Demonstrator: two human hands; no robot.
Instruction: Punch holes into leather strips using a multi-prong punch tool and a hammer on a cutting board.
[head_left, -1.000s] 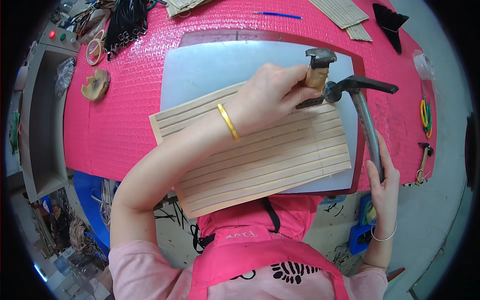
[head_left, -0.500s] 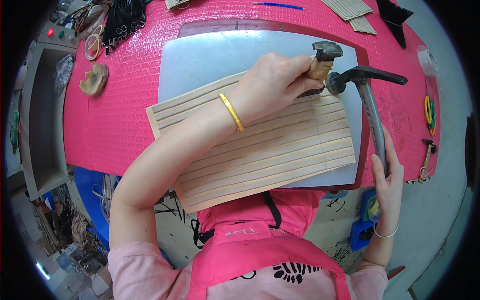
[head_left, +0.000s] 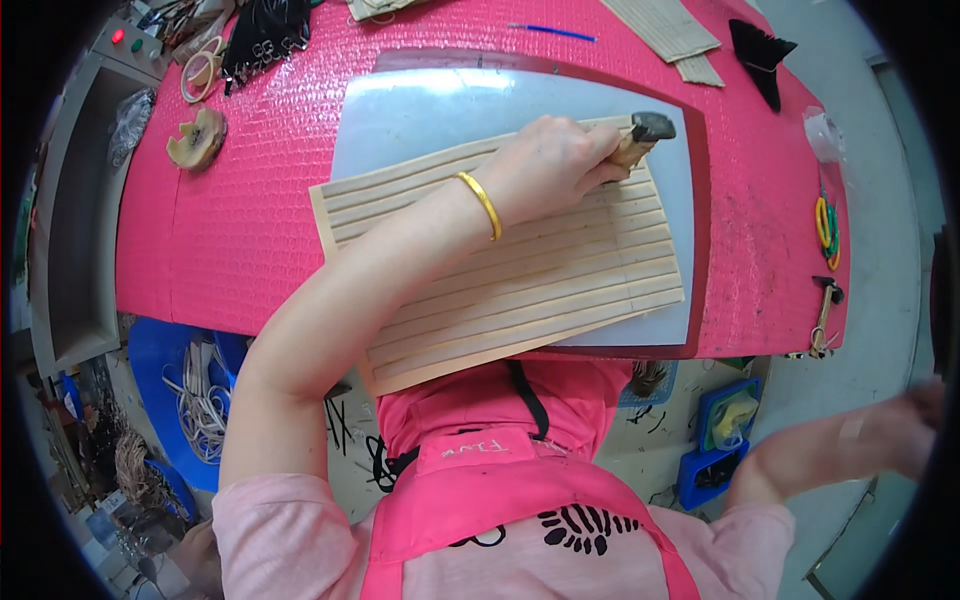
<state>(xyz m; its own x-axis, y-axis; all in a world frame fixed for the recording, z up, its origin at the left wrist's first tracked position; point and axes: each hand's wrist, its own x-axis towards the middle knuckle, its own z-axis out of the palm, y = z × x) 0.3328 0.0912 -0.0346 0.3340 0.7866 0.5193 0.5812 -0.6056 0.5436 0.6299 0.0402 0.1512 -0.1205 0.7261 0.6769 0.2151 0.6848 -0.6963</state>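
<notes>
My left hand [head_left: 560, 165] is closed round a hand punch [head_left: 652, 128], which has a tan grip and a dark metal top. Its lower end is hidden by my fingers and rests near the upper right corner of a pale ribbed sheet [head_left: 520, 290]. This cream sheet, lined with parallel strips, lies tilted on a whitish board [head_left: 420, 110], and my left forearm crosses it. Out at the far right rim is my right hand [head_left: 912, 430], smeared and partly cut off by the dark edge. Its fingers and anything in them cannot be made out.
A dark red mat [head_left: 699, 220] borders the board on the pink table [head_left: 240, 220]. Along the right edge lie yellow-and-green handled scissors [head_left: 826, 225] and a small hammer-like tool [head_left: 826, 300]. A broken tan cup [head_left: 197, 140] and tape rolls [head_left: 201, 72] sit left; blue bins [head_left: 707, 470] stand below.
My right hand has swung away from the punch, out and down to the far right, and the hammer it held is out of sight. My left hand still grips the punch; the view has shifted.
</notes>
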